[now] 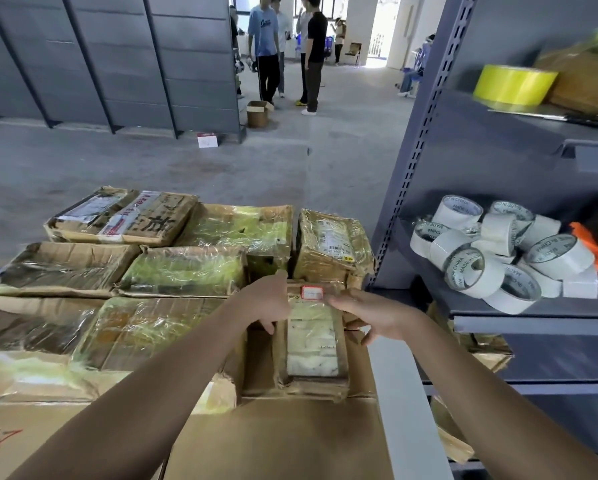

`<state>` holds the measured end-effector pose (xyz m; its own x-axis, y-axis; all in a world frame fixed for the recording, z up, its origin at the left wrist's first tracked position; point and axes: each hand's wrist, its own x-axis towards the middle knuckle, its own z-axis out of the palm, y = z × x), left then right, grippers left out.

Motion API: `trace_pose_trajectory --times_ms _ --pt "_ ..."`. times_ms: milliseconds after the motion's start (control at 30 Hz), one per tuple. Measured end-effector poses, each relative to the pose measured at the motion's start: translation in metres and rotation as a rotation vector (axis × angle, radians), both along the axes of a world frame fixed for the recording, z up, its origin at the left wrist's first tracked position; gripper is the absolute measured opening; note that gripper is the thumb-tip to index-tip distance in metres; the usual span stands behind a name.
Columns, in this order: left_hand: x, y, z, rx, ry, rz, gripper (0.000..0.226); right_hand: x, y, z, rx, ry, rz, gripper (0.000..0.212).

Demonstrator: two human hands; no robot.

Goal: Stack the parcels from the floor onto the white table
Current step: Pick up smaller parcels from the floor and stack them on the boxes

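Brown small parcel (311, 336) sits on the parcel pile; your left hand (268, 303) and right hand (377, 317) hold its sides.

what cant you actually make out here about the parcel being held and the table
- Small parcel: the red-edged sticker's writing is too small, and the label under the plastic wrap is blurred.
- Left hand and right hand: fingertips partly hidden behind the parcel's sides.
- White table: only an edge strip shows; parcels cover the rest.

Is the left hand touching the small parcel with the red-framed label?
Touching: the head view shows the left hand pressed against the small parcel's left edge.
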<state>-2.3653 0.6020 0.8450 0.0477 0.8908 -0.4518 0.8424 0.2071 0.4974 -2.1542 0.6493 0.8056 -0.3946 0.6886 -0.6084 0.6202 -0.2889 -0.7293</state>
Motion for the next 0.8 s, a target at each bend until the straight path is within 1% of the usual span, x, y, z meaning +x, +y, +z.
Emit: trace_pose_trajectory --times_ms 67,100,133,167,200,267,300,367,433,500,533,600,733,800 --pt "-0.005 0.001 0.003 -0.057 -0.165 0.094 0.077 0.006 0.001 -0.005 -0.104 0.164 -0.026 0.115" --pt "-0.006 0.000 0.005 -0.078 -0.234 0.136 0.076 0.007 0.000 -0.007 -0.119 0.221 -0.009 0.116" --pt "-0.007 -0.001 0.007 -0.096 -0.284 0.166 0.074 0.007 0.000 -0.010 -0.094 0.250 0.018 0.108" --pt "-0.008 -0.003 0.008 -0.109 -0.298 0.177 0.070 0.004 0.000 -0.012 -0.043 0.254 0.034 0.100" --pt "-0.009 -0.005 0.011 -0.108 -0.273 0.165 0.062 0.001 0.000 -0.010 0.022 0.247 0.039 0.093" --pt "-0.012 -0.008 0.020 -0.058 -0.125 0.092 0.042 -0.004 0.002 -0.002 0.172 0.234 0.065 0.090" --pt "-0.014 -0.009 0.026 -0.006 -0.033 0.054 0.038 -0.007 0.004 0.002 0.263 0.211 0.098 0.090" --pt "-0.016 -0.008 0.039 0.142 0.095 0.014 0.040 -0.015 0.006 0.014 0.456 0.091 0.222 0.094" --pt "-0.017 -0.008 0.050 0.309 0.120 0.047 0.041 -0.025 0.007 0.023 0.660 -0.077 0.339 0.098" --pt "-0.019 -0.007 0.057 0.418 0.063 0.097 0.035 -0.039 0.005 0.026 0.858 -0.229 0.472 0.098" --pt "-0.021 -0.007 0.058 0.435 0.035 0.108 0.031 -0.046 0.004 0.025 0.941 -0.292 0.535 0.097" --pt "-0.027 -0.008 0.054 0.423 0.045 0.084 0.029 -0.058 0.004 0.022 1.059 -0.373 0.613 0.094" --pt "-0.042 -0.010 0.033 0.409 0.096 0.018 0.035 -0.072 0.006 0.017 1.155 -0.428 0.699 0.088" --pt "-0.047 -0.011 0.024 0.433 0.162 -0.056 0.036 -0.076 0.005 0.012 1.211 -0.461 0.726 0.084"
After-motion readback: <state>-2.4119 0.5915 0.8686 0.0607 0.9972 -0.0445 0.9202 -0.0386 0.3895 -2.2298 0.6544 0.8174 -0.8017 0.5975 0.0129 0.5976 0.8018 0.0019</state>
